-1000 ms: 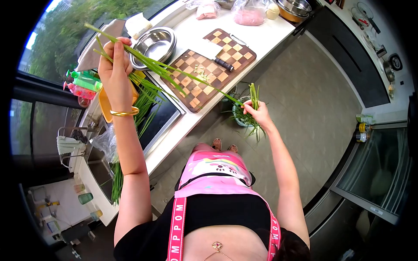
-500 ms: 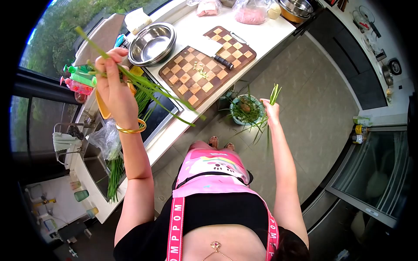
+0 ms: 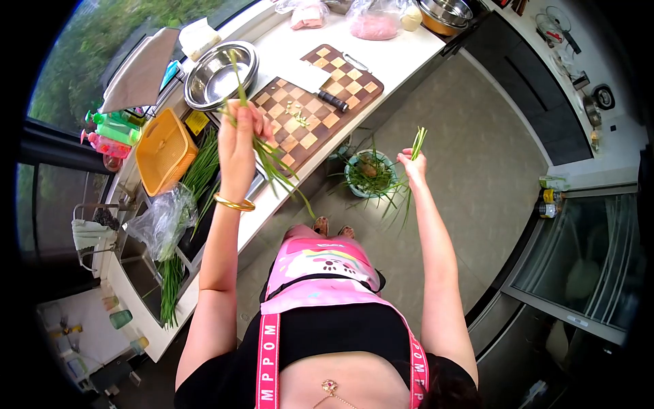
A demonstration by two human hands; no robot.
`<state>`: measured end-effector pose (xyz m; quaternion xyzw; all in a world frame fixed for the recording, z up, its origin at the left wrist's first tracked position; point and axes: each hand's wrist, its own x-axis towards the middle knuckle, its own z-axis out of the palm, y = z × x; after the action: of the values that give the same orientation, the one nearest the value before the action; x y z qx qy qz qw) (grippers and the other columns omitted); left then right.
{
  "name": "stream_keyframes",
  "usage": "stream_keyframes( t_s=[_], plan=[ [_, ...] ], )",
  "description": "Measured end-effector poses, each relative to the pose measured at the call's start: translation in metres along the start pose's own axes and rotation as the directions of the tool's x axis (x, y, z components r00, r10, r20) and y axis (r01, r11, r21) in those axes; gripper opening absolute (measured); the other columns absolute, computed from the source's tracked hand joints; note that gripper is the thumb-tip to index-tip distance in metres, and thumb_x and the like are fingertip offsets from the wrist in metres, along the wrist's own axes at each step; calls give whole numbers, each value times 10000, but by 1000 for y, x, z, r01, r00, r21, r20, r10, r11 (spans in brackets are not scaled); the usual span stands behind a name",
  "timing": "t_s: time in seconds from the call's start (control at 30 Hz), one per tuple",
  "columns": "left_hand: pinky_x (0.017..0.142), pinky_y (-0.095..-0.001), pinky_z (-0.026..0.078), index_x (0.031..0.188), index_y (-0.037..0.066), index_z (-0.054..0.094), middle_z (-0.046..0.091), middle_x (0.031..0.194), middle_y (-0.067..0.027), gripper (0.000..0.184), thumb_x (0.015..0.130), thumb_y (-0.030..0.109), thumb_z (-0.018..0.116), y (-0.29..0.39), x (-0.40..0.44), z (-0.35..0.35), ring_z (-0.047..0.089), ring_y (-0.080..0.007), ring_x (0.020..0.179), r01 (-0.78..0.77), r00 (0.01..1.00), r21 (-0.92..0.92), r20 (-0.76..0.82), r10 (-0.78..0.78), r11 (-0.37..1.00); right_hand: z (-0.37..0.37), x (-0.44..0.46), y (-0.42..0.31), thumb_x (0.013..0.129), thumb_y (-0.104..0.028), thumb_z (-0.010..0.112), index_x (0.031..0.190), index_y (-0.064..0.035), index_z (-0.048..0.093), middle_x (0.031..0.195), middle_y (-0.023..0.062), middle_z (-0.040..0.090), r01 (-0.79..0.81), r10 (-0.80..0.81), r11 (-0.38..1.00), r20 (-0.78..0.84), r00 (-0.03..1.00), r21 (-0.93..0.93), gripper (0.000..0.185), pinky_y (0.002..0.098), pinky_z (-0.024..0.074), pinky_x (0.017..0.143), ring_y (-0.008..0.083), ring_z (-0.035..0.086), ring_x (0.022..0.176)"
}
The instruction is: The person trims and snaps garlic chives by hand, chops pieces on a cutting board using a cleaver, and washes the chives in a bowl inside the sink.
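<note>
My left hand (image 3: 240, 140) is closed around a few long green chives (image 3: 274, 169), whose ends stick out above and below my fingers. It is raised in front of the near-left edge of the checkered wooden cutting board (image 3: 315, 140). Small pale chopped bits (image 3: 297, 114) lie on that board, and a cleaver (image 3: 310, 78) with a black handle rests across it. My right hand (image 3: 413, 168) grips a small bunch of chives (image 3: 419, 142) out over the floor. Just left of it stands a light-blue bin (image 3: 354, 184) with green scraps in it.
Steel bowls (image 3: 221, 75) stand behind the board. An orange basket (image 3: 163, 153), more chives (image 3: 203, 167) and a clear plastic bag (image 3: 163, 221) are around the sink (image 3: 139, 269) at left. Bagged pink meat (image 3: 373, 27) lies at the counter's far end.
My left hand has come right and down with its chives, from beside the bowls to near the board. My right hand still holds its bunch near the bin. The view has shifted slightly.
</note>
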<state>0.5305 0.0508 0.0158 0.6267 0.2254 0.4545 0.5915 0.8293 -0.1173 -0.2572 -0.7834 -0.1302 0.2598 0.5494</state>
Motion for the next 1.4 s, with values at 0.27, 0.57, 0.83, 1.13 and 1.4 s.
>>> stream_keyframes(
  t_s=[0.27, 0.57, 0.83, 1.13, 1.4],
  plan=[
    [441, -215, 202, 934, 57, 645, 258, 506, 102, 207, 773, 181, 684, -10, 1, 75, 267, -21, 464, -76, 960, 453, 273, -57, 888, -10, -86, -152, 855, -114, 562, 1126, -67, 488, 817, -2, 570, 250, -287, 956, 308, 907, 155, 285, 220, 425, 679, 85, 544, 796],
    [444, -204, 301, 888, -13, 629, 412, 532, 67, 189, 790, 144, 664, -24, 2, 118, 372, -17, 490, 161, 910, 214, 345, -229, 963, -14, -145, -210, 961, -194, 406, 1182, -41, 488, 867, 28, 589, 100, -318, 923, 589, 743, 373, 281, 225, 422, 635, 89, 522, 721],
    [418, -154, 225, 918, -21, 615, 521, 609, 61, 130, 850, 88, 600, -9, 16, 90, 323, 11, 457, 324, 876, -30, 386, -288, 946, -47, -152, -211, 958, -252, 392, 1042, 11, 589, 963, 95, 639, 98, -310, 860, 361, 880, 502, 340, 237, 471, 711, 112, 580, 831],
    [394, -157, 207, 874, 15, 585, 440, 576, 78, 86, 867, 101, 579, 0, 25, 81, 293, 8, 439, 271, 951, -194, 206, -231, 943, -54, -151, -219, 941, -271, 454, 951, -4, 632, 645, -21, 543, 176, -264, 955, 417, 870, 239, 320, 174, 242, 443, 7, 334, 498],
    [397, -162, 179, 940, -12, 585, 356, 581, 70, 136, 903, 104, 524, 24, 51, 44, 246, 1, 454, 82, 995, -303, 81, -60, 949, -64, -129, -187, 947, -244, 437, 992, -8, 626, 731, 5, 607, 122, -223, 953, 371, 901, 277, 306, 160, 230, 414, -6, 296, 460]
  ],
)
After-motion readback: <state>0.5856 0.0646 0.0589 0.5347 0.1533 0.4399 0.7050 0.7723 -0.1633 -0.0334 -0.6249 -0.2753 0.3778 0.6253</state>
